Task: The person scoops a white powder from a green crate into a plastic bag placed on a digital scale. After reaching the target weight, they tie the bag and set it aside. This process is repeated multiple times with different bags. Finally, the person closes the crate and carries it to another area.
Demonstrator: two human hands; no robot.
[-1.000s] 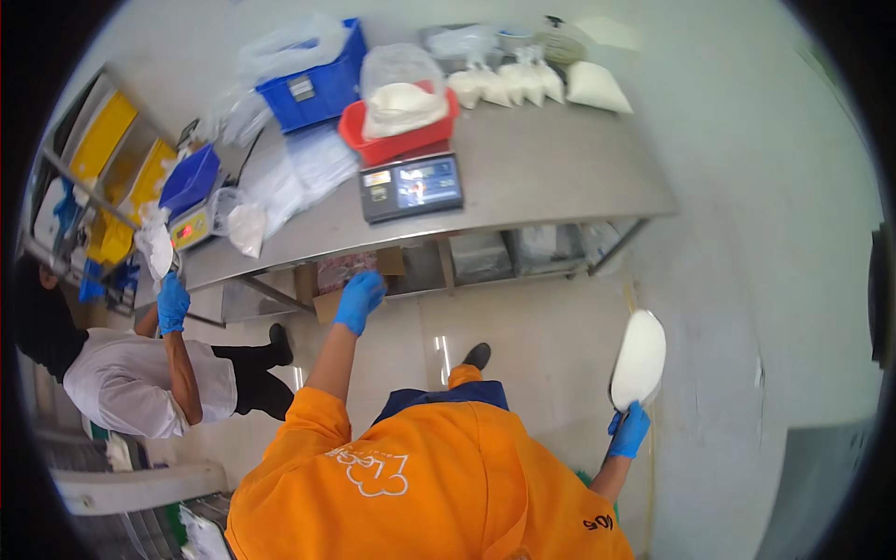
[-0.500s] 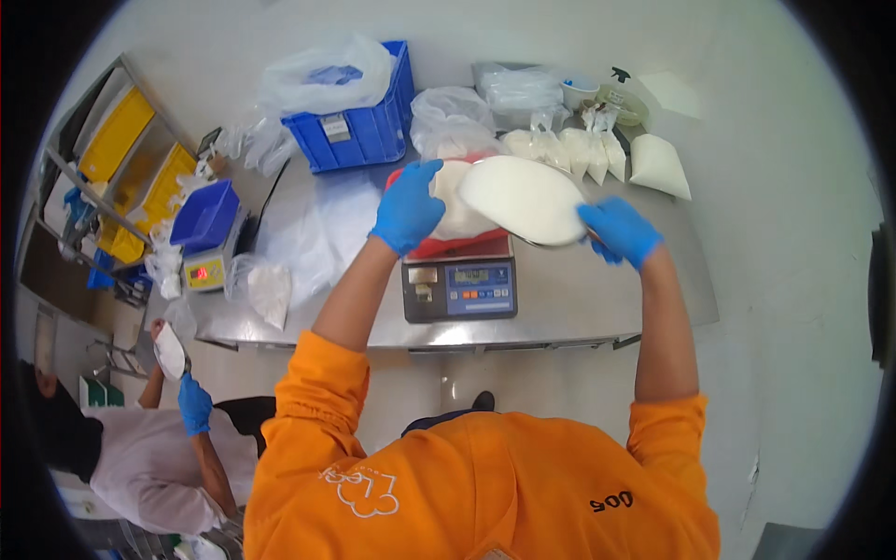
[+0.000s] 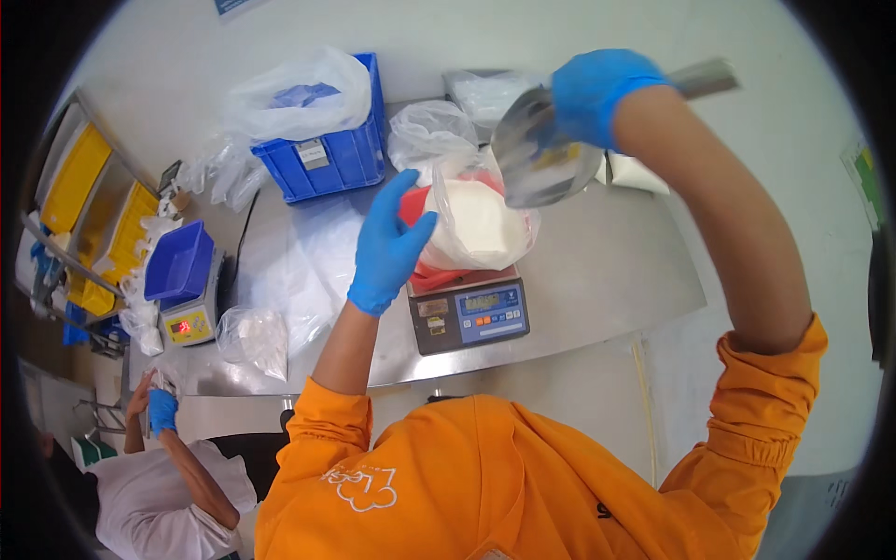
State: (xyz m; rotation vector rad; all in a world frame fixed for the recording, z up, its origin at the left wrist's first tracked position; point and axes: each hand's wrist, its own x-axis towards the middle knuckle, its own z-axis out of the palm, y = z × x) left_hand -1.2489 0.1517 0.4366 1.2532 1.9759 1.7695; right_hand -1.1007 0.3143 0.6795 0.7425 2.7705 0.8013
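Note:
My right hand [image 3: 602, 98], in a blue glove, is closed round a metal scoop [image 3: 537, 154]. The scoop is blurred by motion and tipped up beside a clear plastic bag [image 3: 523, 247] of white powder [image 3: 481, 219]. The bag sits in a red tray [image 3: 439, 275] on a digital scale [image 3: 481, 313]. At the tray's left side is my left hand [image 3: 387, 247], also blue-gloved, with thumb and fingers apart. Its fingertips are close to the tray and bag; whether they touch I cannot tell.
A blue crate [image 3: 327, 159] lined with plastic stands behind left. A second scale [image 3: 191, 322] bears a blue tray [image 3: 177, 261]. Near it lies a bag of powder [image 3: 257, 341] on the steel table [image 3: 607, 289]. A co-worker [image 3: 177, 490] stands at the left, by the yellow-bin shelf [image 3: 79, 182].
My right hand has risen and turned the scoop steeply; the powder heaped on it is no longer seen. My left hand's fingers have spread beside the bag. The view has shifted slightly.

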